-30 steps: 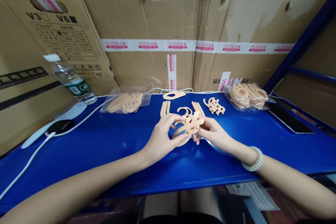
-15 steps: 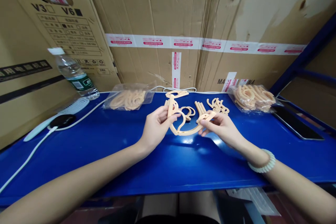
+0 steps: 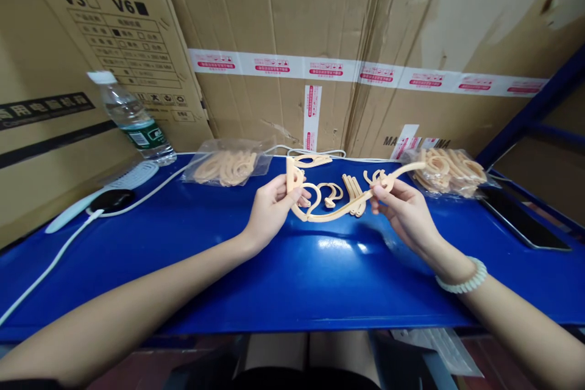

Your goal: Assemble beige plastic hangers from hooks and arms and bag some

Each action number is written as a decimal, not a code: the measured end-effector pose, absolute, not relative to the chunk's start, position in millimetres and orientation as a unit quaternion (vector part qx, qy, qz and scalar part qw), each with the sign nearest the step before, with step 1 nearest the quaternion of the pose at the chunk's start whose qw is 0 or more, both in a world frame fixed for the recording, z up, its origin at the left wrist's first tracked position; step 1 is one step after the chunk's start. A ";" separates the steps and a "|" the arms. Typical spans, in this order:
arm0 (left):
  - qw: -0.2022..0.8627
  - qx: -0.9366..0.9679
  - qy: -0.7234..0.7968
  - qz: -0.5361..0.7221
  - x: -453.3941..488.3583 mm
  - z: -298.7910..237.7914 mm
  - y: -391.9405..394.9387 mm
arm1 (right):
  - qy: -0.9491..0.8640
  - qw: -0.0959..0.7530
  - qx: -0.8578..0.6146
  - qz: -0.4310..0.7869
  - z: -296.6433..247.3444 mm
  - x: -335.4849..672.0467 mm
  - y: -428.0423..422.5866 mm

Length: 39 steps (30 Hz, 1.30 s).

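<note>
A beige plastic folding clothes hanger (image 3: 336, 214) is held up between both hands, above the blue tabletop. My left hand (image 3: 270, 210) pinches its left end, where a straight arm stands upright beside a curved loop. The fingers of my right hand (image 3: 402, 207) are closed on its right end, and one arm reaches out past them to the upper right. Just behind lie loose beige parts: curved pieces (image 3: 333, 194), a row of thin strips (image 3: 353, 192) and small hooks (image 3: 373, 177), partly hidden by the hanger and my right hand. Another flat beige piece (image 3: 311, 161) is farther back.
Clear bags of beige parts stand at the back left (image 3: 226, 166) and back right (image 3: 450, 170). A water bottle (image 3: 141, 128), a pale brush (image 3: 132, 177) and a black puck with a cable (image 3: 111, 201) are left. A dark tablet (image 3: 525, 219) lies right. Cardboard (image 3: 283, 24) walls the back.
My right hand has moved right and slightly up, spreading the hanger wider; its right arm now swings out beyond the hand. The left hand keeps its hold. The view has shifted slightly.
</note>
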State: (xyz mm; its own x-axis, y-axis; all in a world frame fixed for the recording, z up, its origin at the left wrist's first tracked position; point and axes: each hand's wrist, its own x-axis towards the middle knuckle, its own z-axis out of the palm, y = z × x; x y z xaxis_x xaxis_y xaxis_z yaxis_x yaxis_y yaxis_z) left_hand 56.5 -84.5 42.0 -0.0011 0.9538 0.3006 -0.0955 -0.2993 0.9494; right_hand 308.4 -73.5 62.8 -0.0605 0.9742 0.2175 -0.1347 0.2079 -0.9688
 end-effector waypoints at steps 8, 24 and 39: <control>0.460 0.695 0.365 0.416 66.4 47.4 -99.7 | -0.590 0.481 -0.372 0.530 55.1 300.7 -75.0; 0.653 0.635 0.310 0.273 75.3 31.9 -95.2 | -0.731 0.400 -0.319 0.451 52.7 295.3 -82.3; 0.385 0.839 0.274 0.269 73.7 39.7 -94.6 | -0.909 0.349 -0.167 0.155 54.0 306.8 -83.6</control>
State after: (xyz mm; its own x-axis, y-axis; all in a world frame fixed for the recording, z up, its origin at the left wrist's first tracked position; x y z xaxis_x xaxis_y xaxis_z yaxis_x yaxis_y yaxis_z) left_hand 73.7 -94.6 39.7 0.7046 0.6676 0.2406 0.2530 -0.5531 0.7938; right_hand 306.8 -83.6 54.0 -0.7011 0.4111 0.5826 0.1949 0.8965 -0.3979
